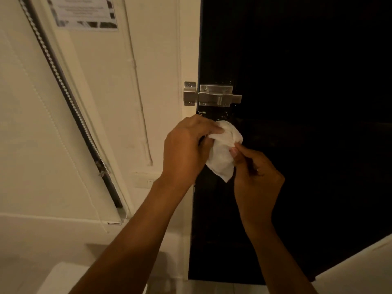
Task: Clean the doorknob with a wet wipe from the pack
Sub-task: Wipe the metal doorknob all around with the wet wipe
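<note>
A white wet wipe (222,153) hangs crumpled in front of the black door (307,102), below the metal slide bolt. My left hand (186,149) grips its upper left part with fingers curled over it. My right hand (254,177) pinches its right edge between thumb and fingertips. The doorknob itself is hidden behind the wipe and my hands. The pack of wipes is not in view.
A silver slide bolt (214,95) bridges the door and the cream frame (188,60) just above my hands. A window blind with a bead chain (63,81) runs down the left wall. A printed notice (84,11) hangs top left. A white surface (360,270) sits at lower right.
</note>
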